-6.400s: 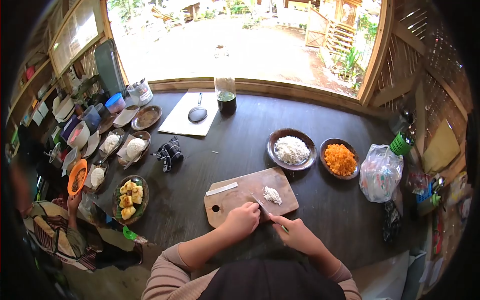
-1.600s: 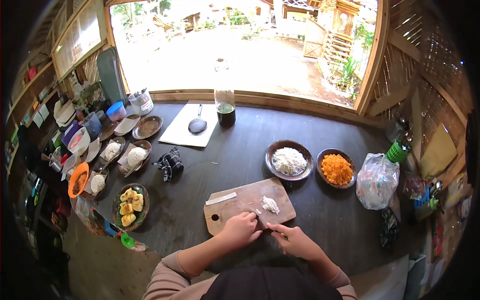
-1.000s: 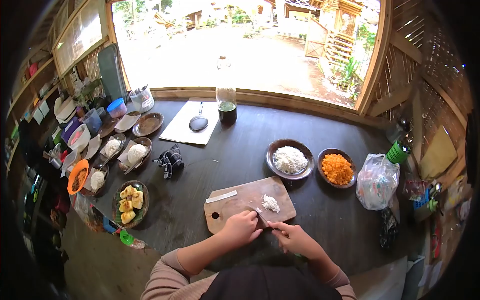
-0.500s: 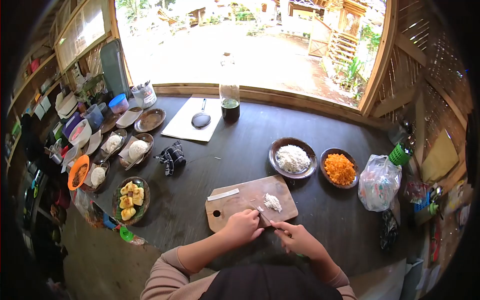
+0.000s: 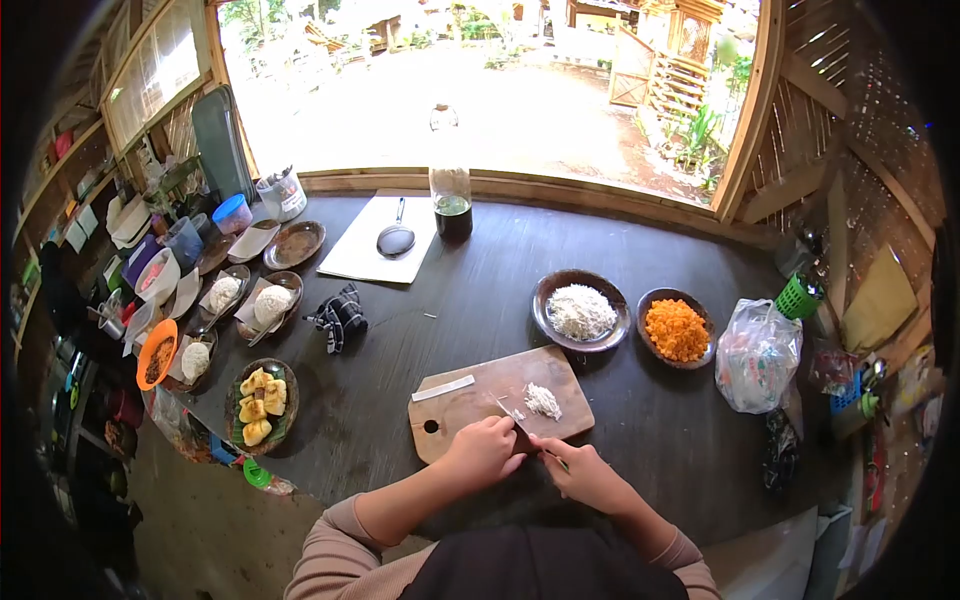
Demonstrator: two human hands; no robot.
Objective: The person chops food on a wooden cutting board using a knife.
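Note:
In the head view, my right hand (image 5: 582, 474) is closed around the handle of a knife (image 5: 523, 437). Its blade points up and left over the wooden cutting board (image 5: 462, 403). My left hand (image 5: 484, 449) has its fingers curled at the board's near edge, right beside the blade; whatever they hold is hidden. Small white bits (image 5: 517, 414) lie just past the knife tip area. To their right is a little heap of chopped white food (image 5: 542, 402). A pale white strip (image 5: 443, 388) lies at the board's upper left.
Beyond the board stand a bowl of white shreds (image 5: 581, 312), a bowl of orange shreds (image 5: 677, 331) and a plastic bag (image 5: 758, 356). A plate of yellow pieces (image 5: 262, 405), a checked cloth (image 5: 339, 320) and several dishes are at left. A bottle of dark liquid (image 5: 453, 218) stands near the window.
The knife blade has swung up and left beside my left fingers, and my right hand has turned slightly with it. My left hand stays nearly in place. The view has shifted a little.

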